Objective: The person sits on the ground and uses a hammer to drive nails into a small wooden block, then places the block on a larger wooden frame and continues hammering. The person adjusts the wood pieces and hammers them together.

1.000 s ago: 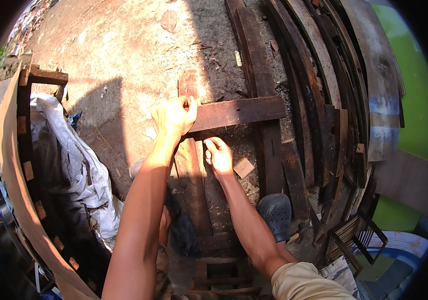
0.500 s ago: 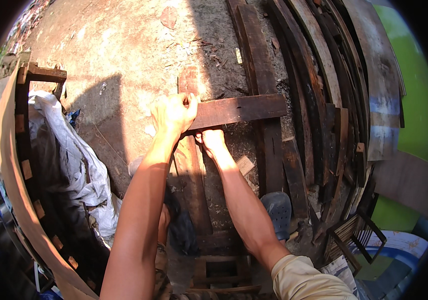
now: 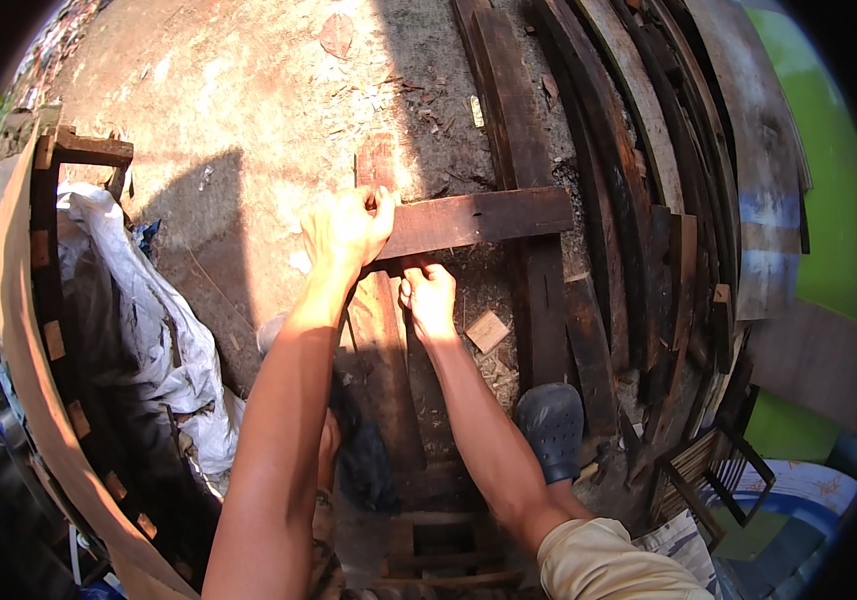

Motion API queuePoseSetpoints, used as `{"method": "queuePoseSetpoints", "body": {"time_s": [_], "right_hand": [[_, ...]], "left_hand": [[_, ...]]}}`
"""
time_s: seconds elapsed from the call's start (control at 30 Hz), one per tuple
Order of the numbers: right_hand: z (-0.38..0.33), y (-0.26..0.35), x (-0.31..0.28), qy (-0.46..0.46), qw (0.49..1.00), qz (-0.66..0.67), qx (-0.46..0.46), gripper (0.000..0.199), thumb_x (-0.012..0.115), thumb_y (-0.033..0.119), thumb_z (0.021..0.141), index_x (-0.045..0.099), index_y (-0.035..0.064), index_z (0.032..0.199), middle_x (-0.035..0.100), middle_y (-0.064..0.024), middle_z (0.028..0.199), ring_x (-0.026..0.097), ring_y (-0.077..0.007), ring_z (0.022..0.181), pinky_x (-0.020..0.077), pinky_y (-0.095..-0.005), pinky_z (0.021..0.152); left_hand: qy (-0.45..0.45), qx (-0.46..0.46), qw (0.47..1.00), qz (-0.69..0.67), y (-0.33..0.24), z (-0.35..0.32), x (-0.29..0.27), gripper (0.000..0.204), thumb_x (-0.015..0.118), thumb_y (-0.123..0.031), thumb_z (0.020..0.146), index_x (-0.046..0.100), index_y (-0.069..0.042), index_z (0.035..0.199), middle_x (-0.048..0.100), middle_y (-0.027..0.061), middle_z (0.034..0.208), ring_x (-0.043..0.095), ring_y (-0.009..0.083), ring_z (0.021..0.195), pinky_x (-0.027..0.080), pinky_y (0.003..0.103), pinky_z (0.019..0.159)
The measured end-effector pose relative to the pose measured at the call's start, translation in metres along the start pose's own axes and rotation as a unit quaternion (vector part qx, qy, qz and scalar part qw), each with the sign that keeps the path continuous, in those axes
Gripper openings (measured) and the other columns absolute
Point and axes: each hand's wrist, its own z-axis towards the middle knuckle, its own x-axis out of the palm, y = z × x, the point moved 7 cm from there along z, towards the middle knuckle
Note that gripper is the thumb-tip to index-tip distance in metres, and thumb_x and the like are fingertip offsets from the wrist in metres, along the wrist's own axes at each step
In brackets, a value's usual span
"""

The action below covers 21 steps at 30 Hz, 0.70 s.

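A short dark wooden plank (image 3: pixel 484 216) lies crosswise over a long reddish-brown board (image 3: pixel 381 335) running away from me. My left hand (image 3: pixel 347 230) is closed on the plank's left end, thumb on its top face, its other fingers partly hidden. Just below the plank's near edge is my right hand (image 3: pixel 431 298), its fingers curled in a pinch beside the long board. Whatever that pinch holds, if anything, is too small to make out. The plank's right part rests across another long dark board (image 3: pixel 549 310).
Many long timbers (image 3: pixel 614 190) are stacked on the right. A small wood offcut (image 3: pixel 488 331) lies beyond my sandal (image 3: pixel 552 425). White sacking (image 3: pixel 164 330) sits at left inside a wooden frame (image 3: pixel 24 300). A slatted wooden piece (image 3: pixel 714 475) stands at lower right.
My right hand has drawn back slightly toward me from the plank's near edge, and its fingers show more. The left hand and the plank stay put.
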Motion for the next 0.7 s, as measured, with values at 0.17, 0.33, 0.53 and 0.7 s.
{"method": "queuePoseSetpoints", "body": {"time_s": [0.17, 0.33, 0.53, 0.7], "right_hand": [[0.024, 0.007, 0.009, -0.056, 0.997, 0.027, 0.052, 0.012, 0.052, -0.007, 0.091, 0.06, -0.0032, 0.081, 0.061, -0.0109, 0.076, 0.056, -0.0164, 0.059, 0.0485, -0.0317, 0.052], [0.03, 0.001, 0.005, 0.015, 0.998, -0.005, 0.067, 0.013, 0.053, -0.006, 0.09, 0.058, -0.0025, 0.079, 0.058, -0.0084, 0.071, 0.051, -0.0155, 0.056, 0.0469, -0.0325, 0.053], [0.009, 0.005, 0.007, 0.113, 0.993, -0.023, 0.034, 0.008, 0.061, -0.001, 0.094, 0.063, -0.002, 0.086, 0.053, 0.001, 0.066, 0.042, -0.0073, 0.053, 0.0357, -0.0248, 0.049], [-0.021, 0.005, 0.001, 0.057, 0.998, -0.018, 0.007, 0.013, 0.066, 0.01, 0.098, 0.068, 0.0, 0.105, 0.052, 0.004, 0.067, 0.041, -0.0038, 0.052, 0.0344, -0.023, 0.047]], "left_hand": [[0.019, -0.011, 1.0, 0.012, -0.001, 0.002, -0.002, 0.034, 0.065, -0.038, 0.087, 0.073, -0.01, 0.069, 0.068, 0.0153, 0.068, 0.066, 0.0362, 0.063, 0.052, 0.045, 0.065], [0.0, 0.01, 1.0, 0.017, -0.003, 0.002, -0.001, 0.035, 0.065, -0.038, 0.086, 0.073, -0.009, 0.069, 0.069, 0.0158, 0.069, 0.066, 0.0364, 0.063, 0.052, 0.044, 0.065], [0.002, 0.013, 1.0, 0.014, 0.0, 0.002, 0.003, 0.036, 0.064, -0.038, 0.087, 0.072, -0.009, 0.069, 0.068, 0.0155, 0.068, 0.066, 0.0362, 0.063, 0.052, 0.044, 0.064], [-0.006, 0.004, 1.0, 0.004, 0.004, 0.001, 0.0, 0.036, 0.063, -0.038, 0.087, 0.071, -0.009, 0.068, 0.067, 0.0155, 0.066, 0.066, 0.0351, 0.062, 0.051, 0.043, 0.063]]}}
